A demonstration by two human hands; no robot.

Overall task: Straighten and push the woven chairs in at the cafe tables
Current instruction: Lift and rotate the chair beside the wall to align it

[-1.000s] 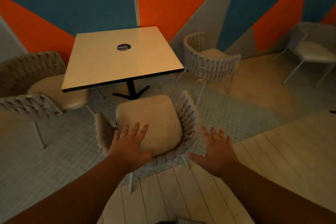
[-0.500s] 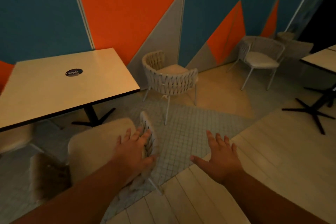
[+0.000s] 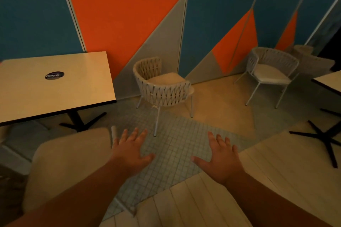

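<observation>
The near woven chair (image 3: 70, 162) with a beige cushion stands at the lower left, facing the square cafe table (image 3: 53, 86). My left hand (image 3: 131, 151) hovers with fingers spread just right of that chair's arm, holding nothing. My right hand (image 3: 219, 156) is spread flat over the tiled floor, also empty. A second woven chair (image 3: 162, 86) stands by the wall, right of the table and turned away from it. A third woven chair (image 3: 269, 72) stands further right along the wall.
A second table's edge (image 3: 330, 81) and its black cross base (image 3: 324, 138) sit at the right. A sticker (image 3: 54, 75) lies on the near table. Its black base (image 3: 81, 123) stands under it. Pale plank flooring (image 3: 203, 202) meets small grey tiles.
The view has swung right, from the near chair toward the chair by the wall. My left hand has come off the near chair's back and arm; both hands stay spread and empty.
</observation>
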